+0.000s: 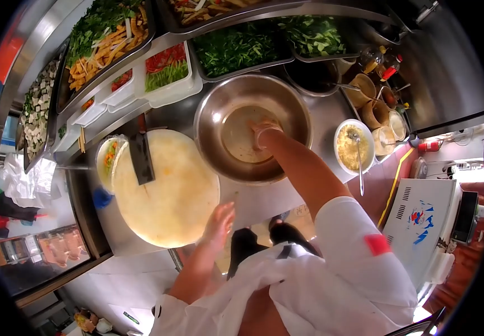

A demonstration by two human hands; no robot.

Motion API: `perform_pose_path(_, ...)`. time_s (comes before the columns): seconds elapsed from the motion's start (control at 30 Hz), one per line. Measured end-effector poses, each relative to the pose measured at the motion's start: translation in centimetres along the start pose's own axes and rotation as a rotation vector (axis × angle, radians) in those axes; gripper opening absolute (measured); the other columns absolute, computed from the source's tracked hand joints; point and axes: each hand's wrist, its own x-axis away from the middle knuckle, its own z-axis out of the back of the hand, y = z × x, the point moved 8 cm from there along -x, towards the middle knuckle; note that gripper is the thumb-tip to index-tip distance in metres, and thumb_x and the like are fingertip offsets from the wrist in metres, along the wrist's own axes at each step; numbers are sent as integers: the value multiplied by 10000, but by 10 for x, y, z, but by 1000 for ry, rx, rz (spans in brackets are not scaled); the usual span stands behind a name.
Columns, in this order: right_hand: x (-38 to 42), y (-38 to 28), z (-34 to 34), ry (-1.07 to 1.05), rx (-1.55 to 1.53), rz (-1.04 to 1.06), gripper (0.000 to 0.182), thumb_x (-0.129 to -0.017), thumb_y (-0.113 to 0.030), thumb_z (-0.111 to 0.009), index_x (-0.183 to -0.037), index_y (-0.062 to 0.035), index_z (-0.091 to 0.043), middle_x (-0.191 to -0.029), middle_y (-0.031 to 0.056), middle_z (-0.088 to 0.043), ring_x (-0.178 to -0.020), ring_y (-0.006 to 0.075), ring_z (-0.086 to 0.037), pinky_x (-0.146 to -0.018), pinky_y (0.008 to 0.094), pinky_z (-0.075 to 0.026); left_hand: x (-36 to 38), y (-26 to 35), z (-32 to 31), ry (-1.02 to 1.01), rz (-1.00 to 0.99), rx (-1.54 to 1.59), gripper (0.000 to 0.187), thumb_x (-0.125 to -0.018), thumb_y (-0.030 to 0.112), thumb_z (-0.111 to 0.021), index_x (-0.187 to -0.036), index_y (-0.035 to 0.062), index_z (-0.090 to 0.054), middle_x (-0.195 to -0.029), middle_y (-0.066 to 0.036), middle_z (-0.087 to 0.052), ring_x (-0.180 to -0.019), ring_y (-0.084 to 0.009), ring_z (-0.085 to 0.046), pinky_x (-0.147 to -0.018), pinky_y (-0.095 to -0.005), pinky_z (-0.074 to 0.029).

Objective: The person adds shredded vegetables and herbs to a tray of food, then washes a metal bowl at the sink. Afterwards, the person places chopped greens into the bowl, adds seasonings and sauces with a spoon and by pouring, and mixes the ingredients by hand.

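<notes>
My right hand is down inside a large steel mixing bowl, close to its bottom. Its fingers are smeared and I cannot make out whether they hold anything; a little residue shows on the bowl's floor. Beside the right edge of a round, pale chopping board, my left hand hovers with its fingers loosely stretched and nothing in them. A cleaver lies flat on the board's upper left, its handle pointing away from me.
Trays of chopped greens and a tray of sliced food line the back. A white bowl with yellowish mash and a spoon stands right of the mixing bowl, near several seasoning pots. A small container touches the board's left side.
</notes>
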Motion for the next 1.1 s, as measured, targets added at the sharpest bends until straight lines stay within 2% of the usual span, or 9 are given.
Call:
perform_pose_path(0.17,40,33,-26,-73,16,-202,1177,-701,-85,-837,-1645,-277,-161,-1639,276,-241,-1380,437,-503,-1026,477,-524,-11,36,-26,-61,-53,-14,430,-898,420,-761,-1232,190,-618,-920,28,-573,-812,-67,-509,-663,-269,-368)
perform_pose_path(0.33,85,52,-74,-222,-78,-155,1244,-669,-26,-841,-1652,-275,-121,-1630,333,-193,-1325,476,-544,-1012,478,-533,6,40,-18,-32,-34,-27,330,-897,385,-766,-1134,190,-645,-860,45,-568,-708,-54,-446,-632,-259,-342)
perform_pose_path(0.5,154,59,-90,-200,-135,-183,1154,-717,-14,-775,-1649,-291,-155,-1435,283,-544,-1318,454,-560,-1027,460,-515,17,17,20,-135,1,12,269,-887,367,-762,-1086,214,-665,-901,48,-570,-796,-75,-504,-684,-254,-371)
perform_pose_path(0.67,166,61,-128,24,-148,-183,1112,-734,-23,-755,-1641,-319,-184,-1615,349,-241,-1361,475,-519,-1061,426,-502,78,37,32,-57,-197,3,218,-897,326,-749,-1032,170,-681,-806,39,-563,-715,-76,-489,-641,-254,-372)
perform_pose_path(0.7,161,62,-138,-27,-179,-186,1113,-741,-43,-768,-1642,-315,-174,-1659,358,-25,-1392,499,-478,-1092,452,-483,87,34,34,-32,-200,10,199,-896,283,-727,-1040,152,-686,-814,37,-568,-697,-73,-467,-628,-247,-363)
perform_pose_path(0.83,170,53,-135,-70,-114,-164,1074,-792,-106,-772,-1646,-317,-155,-1675,338,6,-1418,571,-396,-1117,541,-448,117,8,46,104,-245,38,147,-902,212,-710,-1025,133,-698,-776,26,-566,-651,-72,-465,-578,-244,-358)
perform_pose_path(0.93,159,54,-141,-21,-62,-81,1053,-813,-116,-758,-1647,-322,-147,-1674,339,17,-1435,562,-377,-1124,537,-442,141,-26,51,266,-295,128,120,-898,204,-725,-991,135,-693,-752,21,-575,-617,-77,-481,-538,-248,-359)
perform_pose_path(1.07,131,66,-145,-21,-103,74,880,-782,-329,-767,-1578,-277,-398,-1557,254,-429,-1413,427,-475,-1130,460,-429,158,-122,90,548,-397,257,59,-907,202,-674,-885,149,-660,-697,33,-561,-560,-75,-482,-473,-226,-363)
perform_pose_path(1.1,127,68,-145,-22,-137,129,822,-798,-324,-750,-1550,-256,-425,-1529,242,-456,-1395,418,-491,-1121,457,-438,151,-180,116,573,-302,343,58,-897,187,-701,-912,140,-670,-717,11,-600,-581,-91,-522,-514,-240,-406)
